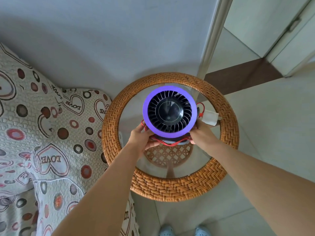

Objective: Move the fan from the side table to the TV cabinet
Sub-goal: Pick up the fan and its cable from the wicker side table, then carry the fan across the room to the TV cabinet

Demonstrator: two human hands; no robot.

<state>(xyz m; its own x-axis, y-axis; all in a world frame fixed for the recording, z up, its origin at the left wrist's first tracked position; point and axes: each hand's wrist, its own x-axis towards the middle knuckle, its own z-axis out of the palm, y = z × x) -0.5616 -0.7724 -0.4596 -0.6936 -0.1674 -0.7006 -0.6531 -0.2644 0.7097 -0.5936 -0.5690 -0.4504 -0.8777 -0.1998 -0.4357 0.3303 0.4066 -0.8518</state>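
A round fan (169, 111) with a purple ring and dark blades faces up at me over the round wicker side table (170, 186) with a glass top. My left hand (142, 139) grips the fan's lower left side, fingers curled under its base. My right hand (200, 133) holds the lower right side. A red cord (168, 143) is wound around the fan's base, and a white plug block (210, 117) lies beside it on the right. Whether the base touches the glass is hidden. The TV cabinet is not in view.
A sofa with a heart-and-circle patterned cover (42, 133) stands against the table's left side. A grey wall (110, 40) runs behind. Pale floor tiles (264, 125) and a door frame (213, 40) lie to the right. My light blue slippers (184, 231) show at the bottom.
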